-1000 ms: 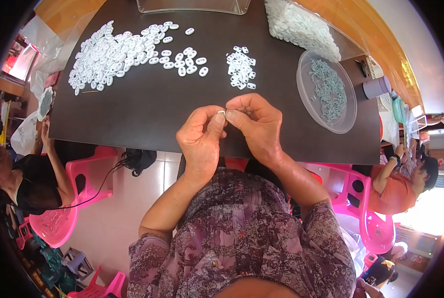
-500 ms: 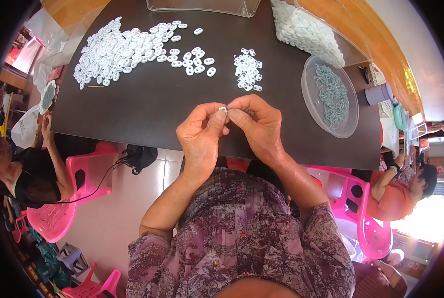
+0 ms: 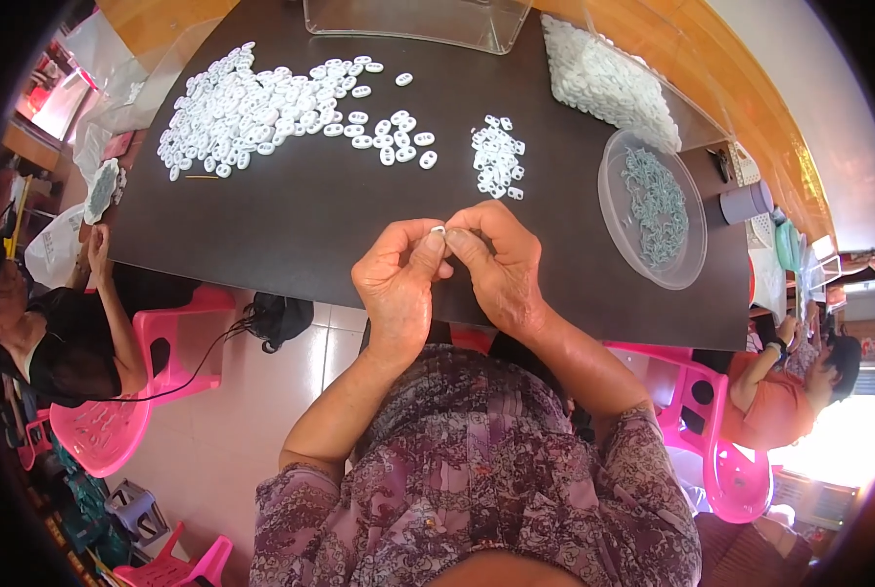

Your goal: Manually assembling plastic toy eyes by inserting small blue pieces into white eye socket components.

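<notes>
My left hand (image 3: pixel 396 284) pinches a small white plastic piece (image 3: pixel 438 230) between thumb and forefinger, just above the table's near edge. My right hand (image 3: pixel 501 274) is closed too, its thumb and fingertips pressed together against the right side of that piece. The fingers cover most of it, and anything else between them is hidden. Straight beyond my hands lies a small heap of white rectangular pieces with holes (image 3: pixel 497 161). A larger heap of white oval two-hole pieces (image 3: pixel 252 112) spreads over the far left of the dark table (image 3: pixel 291 220).
At right, a round clear tub (image 3: pixel 609 210) holds grey-green small parts (image 3: pixel 656 210). Behind it lies a clear bag of white pieces (image 3: pixel 609 88). A clear bin (image 3: pixel 408 29) stands at the far edge, a grey cup (image 3: pixel 746 203) far right. People sit on either side by pink chairs (image 3: pixel 105 426).
The view has tilted a little, so the table's things sit lower in it. My hands stay together at the white piece, the right fingertips slightly closer over it.
</notes>
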The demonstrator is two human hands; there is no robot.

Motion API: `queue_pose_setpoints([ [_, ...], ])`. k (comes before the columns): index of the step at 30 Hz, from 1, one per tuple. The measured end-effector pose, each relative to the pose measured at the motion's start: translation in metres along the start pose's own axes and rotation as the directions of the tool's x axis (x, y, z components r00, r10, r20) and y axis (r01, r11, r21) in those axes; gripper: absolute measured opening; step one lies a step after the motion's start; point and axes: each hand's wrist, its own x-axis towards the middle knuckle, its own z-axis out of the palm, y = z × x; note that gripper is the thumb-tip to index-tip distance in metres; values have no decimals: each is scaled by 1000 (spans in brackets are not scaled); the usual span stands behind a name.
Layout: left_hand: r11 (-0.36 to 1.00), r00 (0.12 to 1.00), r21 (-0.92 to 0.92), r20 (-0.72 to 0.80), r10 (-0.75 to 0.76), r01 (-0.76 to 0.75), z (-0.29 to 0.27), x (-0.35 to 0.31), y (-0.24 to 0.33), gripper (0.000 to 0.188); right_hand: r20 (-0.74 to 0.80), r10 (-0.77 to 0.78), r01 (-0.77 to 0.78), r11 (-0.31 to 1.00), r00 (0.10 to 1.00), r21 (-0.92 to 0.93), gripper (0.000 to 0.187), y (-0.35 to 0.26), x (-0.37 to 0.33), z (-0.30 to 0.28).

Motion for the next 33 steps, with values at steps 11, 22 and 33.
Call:
queue_pose_setpoints([
  [11, 1000, 999, 16, -33, -21, 22, -18, 10, 7, 11, 43, -305, 284, 816, 952, -503, 13, 24, 74, -13],
  [22, 1000, 1000, 2, -17, -7, 7, -23, 10, 4, 13, 318, -362, 480, 601, 876, -639, 16, 40, 91, 2],
  [33, 1000, 1000, -7, -24, 15, -15, -22, 9, 4, 13, 316, -346, 465, 734, 883, -495, 20, 26, 82, -4],
])
